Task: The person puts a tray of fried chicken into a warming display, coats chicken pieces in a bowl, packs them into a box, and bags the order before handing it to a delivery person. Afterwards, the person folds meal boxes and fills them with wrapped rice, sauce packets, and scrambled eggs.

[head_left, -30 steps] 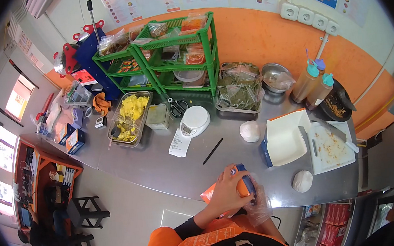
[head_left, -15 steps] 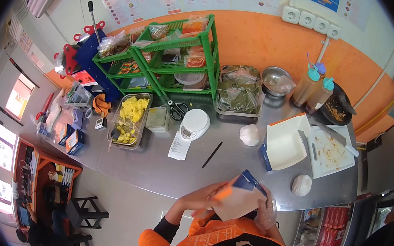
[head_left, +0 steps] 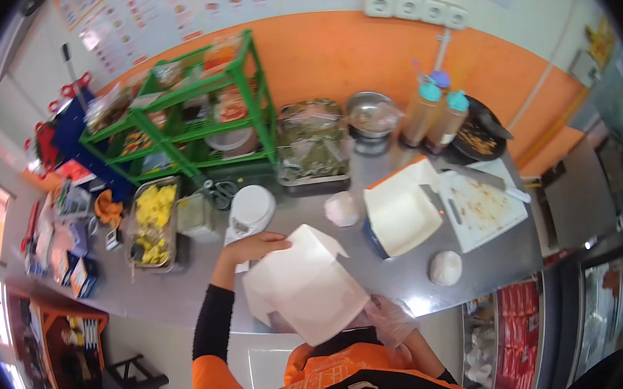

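Note:
A white carton sheet (head_left: 306, 284), opened out with its pale inside facing up, is held over the front edge of the steel table. My left hand (head_left: 258, 248) is bare and pinches its upper left edge. My right hand (head_left: 391, 321), in a clear plastic glove, grips its lower right corner. Right of the sheet stands an open white box (head_left: 402, 212) with a blue outside. Two white wrapped balls lie near that box, one (head_left: 342, 209) to its left and one (head_left: 445, 268) at its lower right.
A white scale (head_left: 253, 208) stands beyond my left hand. Behind are green racks (head_left: 267, 109), a leaf-filled tray (head_left: 315, 181), a metal bowl (head_left: 373, 115) and sauce bottles (head_left: 420, 114). A knife (head_left: 484, 177) lies on a white cutting board (head_left: 502, 215). Yellow food (head_left: 155, 208) fills a tray at left.
The folded orange and blue carton has been opened out flat, pale side up. My left hand has moved forward with its edge. The view has turned to the right.

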### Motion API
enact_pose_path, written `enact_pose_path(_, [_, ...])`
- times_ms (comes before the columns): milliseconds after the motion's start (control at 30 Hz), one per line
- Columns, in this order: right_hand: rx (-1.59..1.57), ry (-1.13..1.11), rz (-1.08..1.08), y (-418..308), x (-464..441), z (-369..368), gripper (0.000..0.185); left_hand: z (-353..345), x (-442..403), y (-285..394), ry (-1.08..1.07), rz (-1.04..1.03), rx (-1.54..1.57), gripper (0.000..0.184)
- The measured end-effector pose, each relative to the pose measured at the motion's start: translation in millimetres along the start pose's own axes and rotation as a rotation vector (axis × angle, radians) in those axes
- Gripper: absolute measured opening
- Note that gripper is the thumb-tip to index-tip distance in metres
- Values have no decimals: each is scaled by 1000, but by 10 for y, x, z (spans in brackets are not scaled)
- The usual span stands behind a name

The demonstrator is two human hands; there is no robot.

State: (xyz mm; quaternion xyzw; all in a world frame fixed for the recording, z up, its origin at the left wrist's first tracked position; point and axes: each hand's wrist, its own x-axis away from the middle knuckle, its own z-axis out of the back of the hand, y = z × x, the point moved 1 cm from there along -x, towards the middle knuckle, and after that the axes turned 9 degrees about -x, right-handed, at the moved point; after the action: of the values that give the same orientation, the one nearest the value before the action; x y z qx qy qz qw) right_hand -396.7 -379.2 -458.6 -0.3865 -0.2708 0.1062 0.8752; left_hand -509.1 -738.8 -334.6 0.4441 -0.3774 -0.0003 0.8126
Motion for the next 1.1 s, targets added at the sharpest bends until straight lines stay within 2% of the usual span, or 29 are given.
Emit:
enact_pose_path(67, [191,232,-113,-655,415,651,25,87,-61,147,-20,-140,-158,45])
enact_pose_path(100, [395,379,-14,-196,398,691,29,82,-90,248,32,-154,-221,45])
enact_pose_path(133, [-172,659,-300,-347,461,991,34,75,-91,339,96,-164,-280,45])
enact_pose_path(167, [-67,859,-448,-406,477,1221,41,65,-80,402,169,-168,-336,44])
enact_pose_path(200, [-15,1088,-308,-55,414,1280,53,13,-69,468,319,-276,-499,42])
enact_pose_path(267, [50,1013,-405,848,153,1328,60,-84,-128,579,398,-241,-500,43])
enact_pose_path(300, [83,975,-446,1038,16,1367,64,-106,-182,625,442,-220,-501,44])
enact_pose_path(367, [-152,806,-371,711,-57,1561,68,-94,-505,488,513,-216,-568,44])
enact_pose_path(433, [-124,789,-293,773,-136,1531,68,-18,-1067,300,425,-84,-715,41])
enact_pose_path(500, [-282,747,-333,800,-183,1524,68,27,-1592,208,292,187,-880,47])
enact_pose_path(567, [-363,721,-337,830,-196,1514,68,64,-1732,618,-237,504,-757,50])
enact_pose_path(633, [-276,723,-301,415,-64,1529,79,95,-1702,915,-128,504,-687,65])
enact_pose_path(667, [-234,730,-285,253,-31,1503,84,6,-1761,952,95,605,-534,71])
enact_pose_path(733, [56,864,-102,331,-42,1331,77,-327,-1865,959,526,777,-207,88])
enact_pose_path(767, [202,928,-8,385,-56,1269,73,-375,-1916,944,503,748,-124,91])
enact_pose_path(800, [137,803,-114,321,-42,1252,80,-413,-1993,896,476,719,-42,95])
enact_pose_path(900, [-22,738,-213,188,-23,1154,77,-432,-2296,816,431,694,73,104])
enact_pose_path(1033, [-6,762,-237,97,9,1082,72,-317,-2306,720,312,663,-4,120])
enact_pose_path(1100, [-54,748,-228,131,2,1050,68,-329,-2134,768,279,709,-55,117])
